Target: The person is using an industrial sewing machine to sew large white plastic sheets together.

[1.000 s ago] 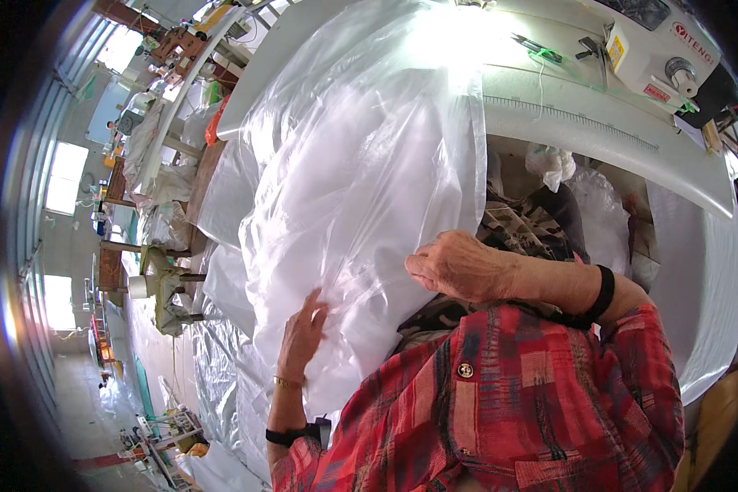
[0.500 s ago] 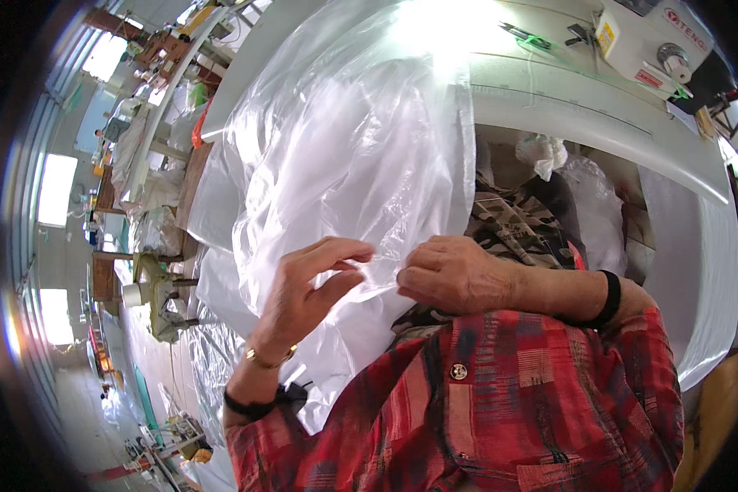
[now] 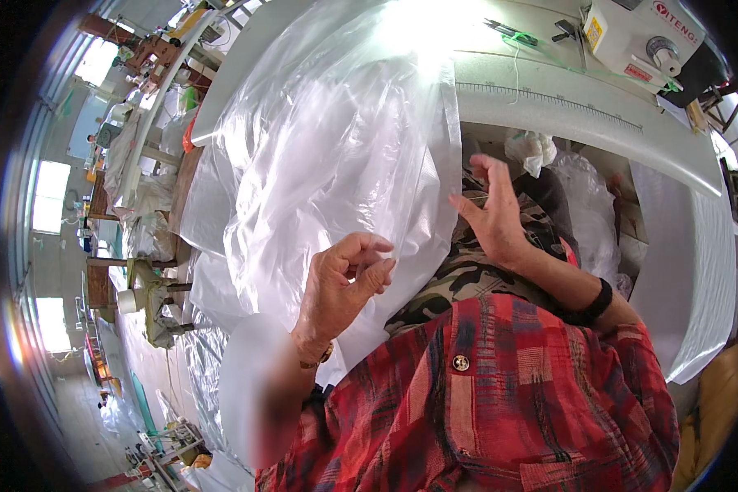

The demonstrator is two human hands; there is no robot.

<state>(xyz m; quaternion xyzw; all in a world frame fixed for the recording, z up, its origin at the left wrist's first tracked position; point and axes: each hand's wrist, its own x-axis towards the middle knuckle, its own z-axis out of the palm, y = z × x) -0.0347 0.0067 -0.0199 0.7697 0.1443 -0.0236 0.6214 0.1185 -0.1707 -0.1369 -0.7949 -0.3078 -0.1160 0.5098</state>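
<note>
A large clear plastic sheet (image 3: 328, 164), crumpled and shiny, hangs over the white table's edge and spreads down in front of me, toward my lap. My left hand (image 3: 344, 283) is over its lower part, the fingers curled in toward the thumb; anything pinched there is too small or too clear to make out. Off the sheet's right edge, my right hand (image 3: 496, 217) is raised above my camouflage-clad legs (image 3: 439, 283). Its thumb and fingers are spread, with nothing between them.
A white sewing machine (image 3: 644, 41) stands on the white table (image 3: 549, 102) at the far right. Tweezers-like snips (image 3: 512, 33) with green thread lie nearby. Bunched white plastic (image 3: 533, 152) sits below the table edge. At left are a stool (image 3: 152, 299) and other work tables.
My right hand has left the sheet near my left hand, moved up and right, and opened. My left hand has shifted slightly right, its fingers curling closer to the thumb.
</note>
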